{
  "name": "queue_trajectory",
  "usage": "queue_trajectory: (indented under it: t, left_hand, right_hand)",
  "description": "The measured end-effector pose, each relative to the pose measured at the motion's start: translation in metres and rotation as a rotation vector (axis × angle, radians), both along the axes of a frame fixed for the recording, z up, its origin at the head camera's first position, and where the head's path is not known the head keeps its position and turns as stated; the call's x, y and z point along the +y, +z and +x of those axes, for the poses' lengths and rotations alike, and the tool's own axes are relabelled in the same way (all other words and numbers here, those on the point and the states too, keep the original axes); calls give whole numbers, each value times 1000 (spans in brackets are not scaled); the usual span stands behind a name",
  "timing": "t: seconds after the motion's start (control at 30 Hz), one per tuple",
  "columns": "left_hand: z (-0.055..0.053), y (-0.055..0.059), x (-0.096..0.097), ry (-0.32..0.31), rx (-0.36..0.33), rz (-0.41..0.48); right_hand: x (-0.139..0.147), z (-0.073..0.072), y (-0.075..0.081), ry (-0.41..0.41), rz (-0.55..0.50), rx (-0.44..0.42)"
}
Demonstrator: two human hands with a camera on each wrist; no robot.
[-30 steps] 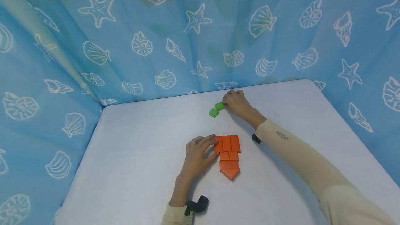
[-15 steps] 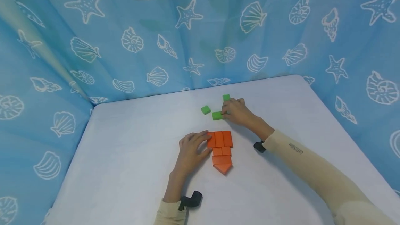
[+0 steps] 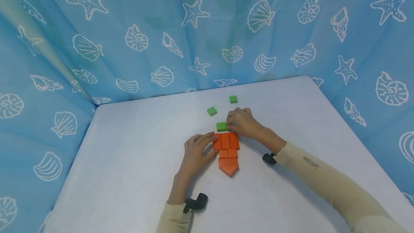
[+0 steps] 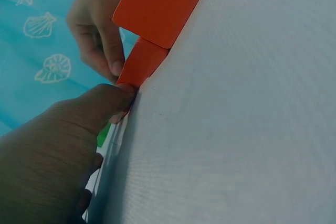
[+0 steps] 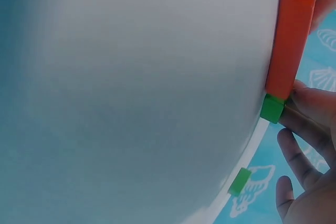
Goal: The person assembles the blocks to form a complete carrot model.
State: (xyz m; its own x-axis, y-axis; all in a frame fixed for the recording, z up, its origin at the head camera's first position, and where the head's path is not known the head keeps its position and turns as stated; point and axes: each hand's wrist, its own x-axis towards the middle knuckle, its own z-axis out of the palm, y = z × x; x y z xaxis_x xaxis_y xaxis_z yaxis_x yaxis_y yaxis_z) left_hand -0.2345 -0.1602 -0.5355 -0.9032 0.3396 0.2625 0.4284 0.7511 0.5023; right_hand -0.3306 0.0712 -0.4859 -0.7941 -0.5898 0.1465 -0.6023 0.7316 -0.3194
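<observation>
Orange blocks lie fitted together on the white table: a row of three upright rectangles, two small ones below, then a wider block and a triangle (image 3: 229,170) pointing toward me. My left hand (image 3: 194,155) holds the row's left orange block (image 3: 217,142) between thumb and forefinger at its corners. In the left wrist view, the thumb (image 4: 105,100) presses against its edge. My right hand (image 3: 244,122) pinches a green rectangular block (image 3: 221,127) just behind the orange row. From the right wrist, that block's green end (image 5: 272,109) appears close against the orange; its far part is hidden by fingers.
Two small green square blocks, one turned askew (image 3: 211,111) and one farther back (image 3: 233,99), lie behind the right hand. A blue shell-patterned curtain (image 3: 136,64) stands along the table's (image 3: 129,146) back edge and sides.
My right hand has drawn the green rectangular block from near the back edge toward the orange row. This uncovers the rear green square. The left hand stays at the orange blocks; the head view shifts slightly.
</observation>
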Motion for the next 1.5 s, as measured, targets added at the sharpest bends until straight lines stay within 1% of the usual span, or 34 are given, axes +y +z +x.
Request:
queue_trajectory:
  t: [0.27,0.43,0.57,0.67,0.77,0.87,0.97,1.07,1.23,1.4,1.5]
  left_hand:
    - [-2,-3,-2,-6,-8,-1]
    - [-3,-5,-1,-4,-4,-7]
    - [-5,-2,-1,-2,13,-7]
    - [-6,-1,-2,-1,4,-6]
    - [-6,-2,-1,0,-16,-8]
    - [-6,-3,-2,10,-35,-19]
    - [-5,-3,-2,16,-48,-24]
    - [-3,-4,-2,12,-47,-12]
    - [-1,-7,0,-5,-7,10]
    - [-2,-6,1,-19,24,0]
    - [-4,-2,-3,-5,27,-10]
  right_hand:
    - [-1,6,-4,10,17,-1]
    - [0,9,-3,11,8,-2]
    - [1,10,4,30,13,-1]
    - [4,6,13,46,43,-28]
    - [5,-3,23,27,51,-47]
    - [0,-18,29,-5,32,-39]
    - [-10,-34,31,-20,30,-43]
    - [-23,-48,26,-27,50,-69]
    - [-38,-64,13,-8,64,-85]
    - [-44,-72,5,-2,65,-91]
    - [-48,-75,4,3,47,-91]
